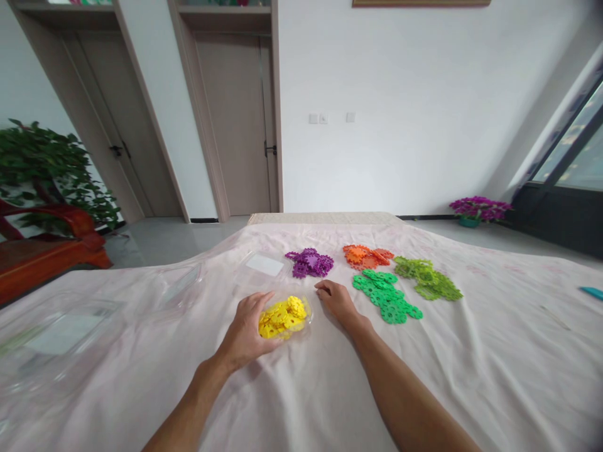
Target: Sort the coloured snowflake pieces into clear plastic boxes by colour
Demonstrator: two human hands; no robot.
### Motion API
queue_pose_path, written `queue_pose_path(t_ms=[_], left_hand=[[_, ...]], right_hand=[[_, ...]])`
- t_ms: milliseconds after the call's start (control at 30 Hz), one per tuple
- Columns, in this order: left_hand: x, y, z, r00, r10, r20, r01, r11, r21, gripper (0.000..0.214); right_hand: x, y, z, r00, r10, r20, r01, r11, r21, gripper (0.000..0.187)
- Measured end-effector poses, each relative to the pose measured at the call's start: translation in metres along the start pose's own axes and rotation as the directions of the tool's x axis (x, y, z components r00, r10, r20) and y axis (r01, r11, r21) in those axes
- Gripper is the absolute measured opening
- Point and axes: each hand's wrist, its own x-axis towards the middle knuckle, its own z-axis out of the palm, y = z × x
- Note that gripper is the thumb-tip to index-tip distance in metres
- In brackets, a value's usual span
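Observation:
A clear plastic box [308, 314] filled with yellow notched discs [282, 318] sits on the cloth in front of me. My left hand [248, 329] grips its left side, fingers at the back and thumb along the front. A clear lid [264, 263] with a white label lies just behind the box; whether it joins the box, I cannot tell. To the right of the box, my right hand [335, 300] rests low over the cloth, its fingers curled together, and I see nothing in them. Green discs [386, 295] lie nearest to its right.
Purple discs [311, 262], orange discs [366, 256] and lime-green discs [428, 278] lie in separate piles farther back. More clear plastic containers [61, 339] are at the left. A blue object [592, 292] lies at the right edge of the wrinkled tablecloth [490, 364].

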Motion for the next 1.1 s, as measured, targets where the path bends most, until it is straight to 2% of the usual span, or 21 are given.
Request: queue_pose_path(t_ms=[100, 267, 467, 667, 733, 833, 933, 1000, 1100], left_hand=[[0.0, 0.004, 0.004, 0.998, 0.057, -0.013, -0.056, 0.998, 0.031, 0.084], [0.0, 0.0, 0.006, 0.999, 0.014, -0.046, -0.013, 0.999, 0.029, 0.082], [-0.001, 0.002, 0.011, 0.996, 0.035, -0.079, -0.031, 0.999, 0.044, 0.078], [0.0, -0.006, 0.015, 0.999, 0.033, -0.008, -0.032, 0.999, 0.033, 0.082], [0.0, -0.012, 0.014, 0.999, 0.039, -0.011, -0.039, 0.999, 0.0, 0.074], [0.0, -0.021, 0.01, 0.992, 0.019, -0.127, -0.022, 0.999, -0.024, 0.045], [0.003, -0.03, 0.007, 0.964, 0.019, -0.265, -0.008, 0.999, 0.043, 0.033], [0.007, -0.035, 0.007, 0.954, 0.033, -0.298, -0.004, 0.995, 0.098, 0.032], [0.019, -0.041, 0.007, 0.96, 0.055, -0.276, -0.009, 0.987, 0.163, 0.034]], right_hand=[[0.001, 0.003, 0.002, 1.0, -0.005, -0.007, 0.005, 1.0, -0.002, 0.026], [0.0, 0.005, 0.004, 0.999, -0.023, -0.022, 0.023, 1.0, -0.01, 0.027], [0.001, 0.007, 0.007, 0.999, -0.02, -0.04, 0.02, 1.0, 0.002, 0.026], [0.001, 0.01, 0.009, 0.997, -0.046, -0.061, 0.047, 0.999, 0.017, 0.027], [0.001, 0.011, 0.009, 0.997, -0.048, -0.064, 0.049, 0.999, 0.02, 0.027], [0.001, 0.012, 0.009, 0.995, -0.062, -0.074, 0.065, 0.997, 0.041, 0.027], [0.001, 0.013, 0.01, 0.994, -0.069, -0.08, 0.074, 0.995, 0.06, 0.026], [0.002, 0.015, 0.011, 0.995, -0.067, -0.076, 0.072, 0.996, 0.061, 0.026], [0.003, 0.017, 0.013, 0.993, -0.082, -0.082, 0.086, 0.995, 0.041, 0.025]])
